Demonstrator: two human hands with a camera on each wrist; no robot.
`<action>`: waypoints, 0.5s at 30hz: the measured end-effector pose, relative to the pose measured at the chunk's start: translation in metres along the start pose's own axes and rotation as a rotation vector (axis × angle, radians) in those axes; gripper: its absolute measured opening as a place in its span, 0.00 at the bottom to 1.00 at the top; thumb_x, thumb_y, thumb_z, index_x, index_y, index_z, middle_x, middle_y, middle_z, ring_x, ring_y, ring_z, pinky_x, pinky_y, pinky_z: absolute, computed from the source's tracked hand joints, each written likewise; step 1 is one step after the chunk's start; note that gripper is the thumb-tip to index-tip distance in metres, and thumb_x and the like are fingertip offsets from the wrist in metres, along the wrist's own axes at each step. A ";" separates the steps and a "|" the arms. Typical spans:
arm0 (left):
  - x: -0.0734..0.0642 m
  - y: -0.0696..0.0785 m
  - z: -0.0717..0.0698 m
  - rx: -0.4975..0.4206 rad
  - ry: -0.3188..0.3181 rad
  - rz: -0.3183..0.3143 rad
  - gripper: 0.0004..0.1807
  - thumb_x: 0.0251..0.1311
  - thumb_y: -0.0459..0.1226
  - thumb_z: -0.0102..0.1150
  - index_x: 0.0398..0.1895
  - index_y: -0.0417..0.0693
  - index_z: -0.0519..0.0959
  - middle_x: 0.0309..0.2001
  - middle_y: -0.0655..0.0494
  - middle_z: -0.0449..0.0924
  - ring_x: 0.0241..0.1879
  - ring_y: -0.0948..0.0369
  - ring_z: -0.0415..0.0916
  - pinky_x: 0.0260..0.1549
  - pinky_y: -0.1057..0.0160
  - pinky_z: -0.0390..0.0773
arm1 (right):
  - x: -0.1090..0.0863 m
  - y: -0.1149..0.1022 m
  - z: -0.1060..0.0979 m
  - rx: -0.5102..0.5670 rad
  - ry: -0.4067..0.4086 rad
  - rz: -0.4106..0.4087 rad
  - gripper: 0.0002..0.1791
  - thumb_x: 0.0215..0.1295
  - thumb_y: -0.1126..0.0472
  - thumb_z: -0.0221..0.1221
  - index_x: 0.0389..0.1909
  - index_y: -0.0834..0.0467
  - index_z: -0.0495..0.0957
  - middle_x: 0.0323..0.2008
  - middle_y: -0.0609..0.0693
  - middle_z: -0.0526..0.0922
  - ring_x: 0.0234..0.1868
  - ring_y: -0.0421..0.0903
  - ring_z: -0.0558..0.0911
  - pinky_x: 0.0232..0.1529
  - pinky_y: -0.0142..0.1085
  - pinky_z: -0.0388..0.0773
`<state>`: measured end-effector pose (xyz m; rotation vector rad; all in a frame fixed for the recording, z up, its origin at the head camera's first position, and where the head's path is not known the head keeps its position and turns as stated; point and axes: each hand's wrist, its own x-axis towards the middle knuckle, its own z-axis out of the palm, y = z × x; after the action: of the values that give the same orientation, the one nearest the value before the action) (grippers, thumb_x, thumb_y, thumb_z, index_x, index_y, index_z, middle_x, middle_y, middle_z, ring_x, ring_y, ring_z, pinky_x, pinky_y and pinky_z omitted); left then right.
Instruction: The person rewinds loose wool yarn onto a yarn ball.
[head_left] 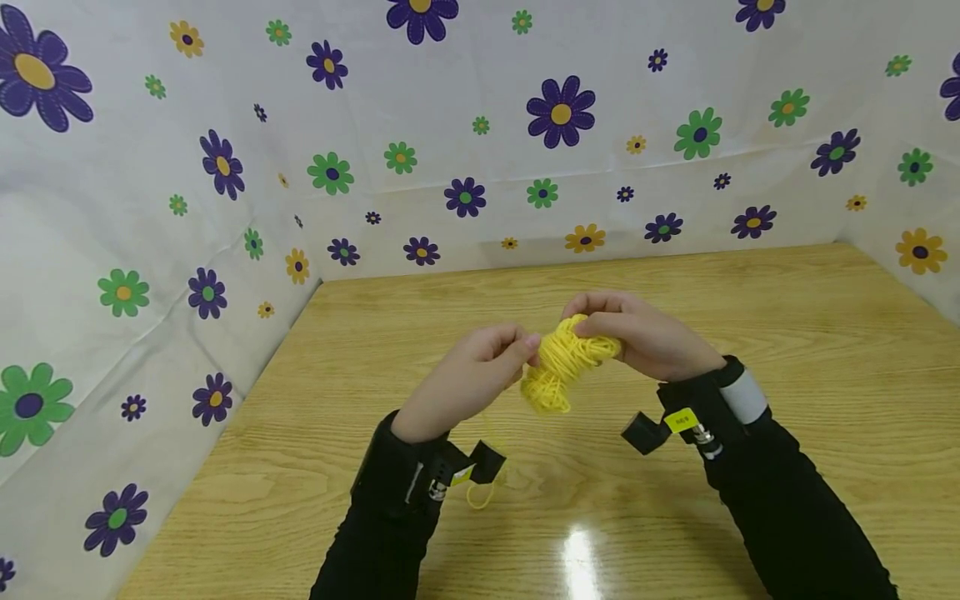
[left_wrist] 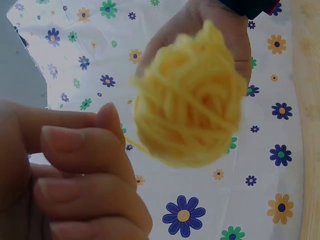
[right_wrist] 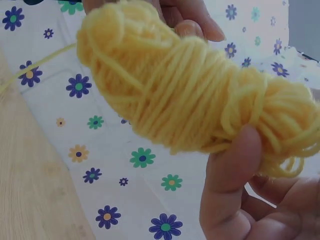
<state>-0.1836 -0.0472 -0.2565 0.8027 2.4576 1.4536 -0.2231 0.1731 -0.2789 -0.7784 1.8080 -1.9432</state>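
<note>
A bundle of yellow yarn, wound round its middle with loops at both ends, is held up above the table. My right hand grips one end, the thumb pressed on the strands in the right wrist view. At the other side my left hand has its fingers curled, pinching a strand of yarn that runs to the bundle. A loose tail of yarn hangs below the left wrist.
A wooden table lies under both hands. White cloth printed with purple, green and orange flowers stands behind it and along the sides. Each wrist bears a black strap with a small camera, such as the right camera.
</note>
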 end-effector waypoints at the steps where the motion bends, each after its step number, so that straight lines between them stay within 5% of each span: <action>1: 0.000 0.000 0.000 0.001 0.002 0.002 0.15 0.71 0.40 0.40 0.33 0.41 0.74 0.19 0.54 0.60 0.17 0.60 0.55 0.19 0.63 0.57 | 0.000 0.000 0.001 -0.001 0.023 0.005 0.05 0.64 0.69 0.45 0.37 0.64 0.69 0.33 0.54 0.71 0.29 0.42 0.73 0.31 0.28 0.74; 15: -0.002 0.003 0.005 0.060 -0.003 0.076 0.15 0.72 0.38 0.40 0.35 0.44 0.78 0.18 0.55 0.65 0.16 0.60 0.57 0.19 0.63 0.59 | 0.006 0.000 0.010 0.051 0.331 -0.019 0.06 0.67 0.67 0.46 0.41 0.66 0.67 0.39 0.55 0.69 0.35 0.41 0.73 0.36 0.28 0.75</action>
<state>-0.1792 -0.0435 -0.2565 0.9184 2.5055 1.4077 -0.2219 0.1616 -0.2778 -0.4800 1.9270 -2.2272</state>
